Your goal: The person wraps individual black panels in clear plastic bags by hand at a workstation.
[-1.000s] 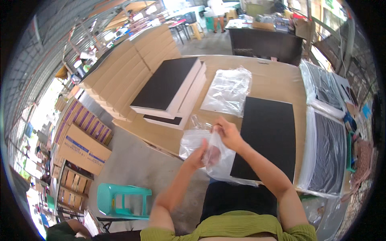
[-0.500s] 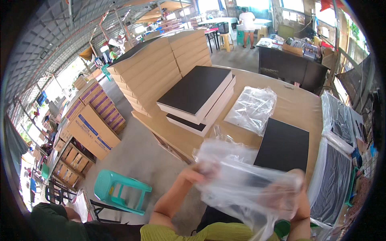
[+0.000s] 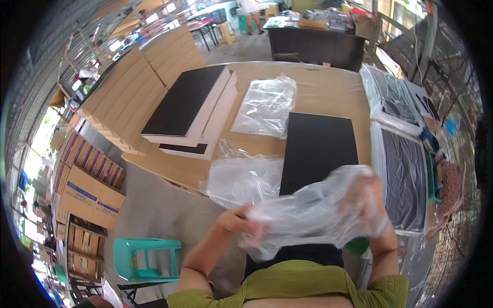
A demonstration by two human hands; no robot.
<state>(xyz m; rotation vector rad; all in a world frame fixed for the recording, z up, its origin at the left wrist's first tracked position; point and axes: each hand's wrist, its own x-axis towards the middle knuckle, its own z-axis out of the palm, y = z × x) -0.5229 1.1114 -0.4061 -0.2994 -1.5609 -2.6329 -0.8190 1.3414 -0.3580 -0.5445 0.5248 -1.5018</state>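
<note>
A clear plastic bag [image 3: 308, 213] is stretched between my two hands, in front of my body and over the table's near edge. My left hand [image 3: 240, 222] pinches its left end. At the other end my right hand [image 3: 365, 203] grips the film; its fingers show blurred through the plastic. Just beyond the bag lies a flat black board [image 3: 319, 149], its near edge covered by the film. Left of that board, more clear plastic bags [image 3: 244, 177] rest at the near edge of the table. Another pile of clear bags [image 3: 267, 102] lies farther back.
On the tan table [image 3: 328, 87], thick black-topped board stacks [image 3: 187, 102] stand left, beside tall piles of brown cartons [image 3: 138, 82]. Plastic-wrapped dark boards [image 3: 405, 179] line the right side. A green stool [image 3: 146, 256] stands on the floor at left. A person [image 3: 250, 10] stands far back.
My view has turned rightward and down, so the table appears farther left. The bag has been drawn out wider between my hands, and its hanging lower part has lifted.
</note>
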